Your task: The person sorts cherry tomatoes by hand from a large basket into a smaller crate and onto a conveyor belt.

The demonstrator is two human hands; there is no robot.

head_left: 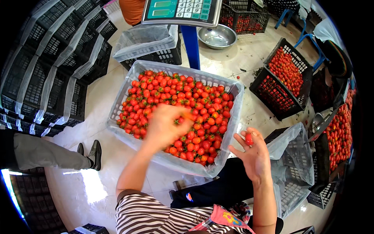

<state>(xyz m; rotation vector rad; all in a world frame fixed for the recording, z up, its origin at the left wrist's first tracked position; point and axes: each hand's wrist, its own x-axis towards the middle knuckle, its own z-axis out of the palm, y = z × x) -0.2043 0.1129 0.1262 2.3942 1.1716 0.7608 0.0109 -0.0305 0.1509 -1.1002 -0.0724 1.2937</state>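
A crate lined with clear plastic (pixel 177 165), full of red and orange cherry tomatoes (pixel 196 146), stands in front of me. Over the middle of the tomatoes is my left hand (pixel 167 126), its fingers curled downward and smeared by motion. Whether they grip a tomato cannot be made out. Beyond the crate's right edge, my right hand (pixel 255 156) is raised with a single red cherry tomato (pixel 249 139) held among its fingers. The thumb stands apart from the fingers.
A scale (pixel 181 11) on a blue post rises behind the crate, near a steel bowl (pixel 217 37). At right are a black crate of tomatoes (pixel 286 74) and a lined crate (pixel 292 175). Stacked black crates (pixel 50 70) fill the left. Another person's leg (pixel 50 152) is nearby.
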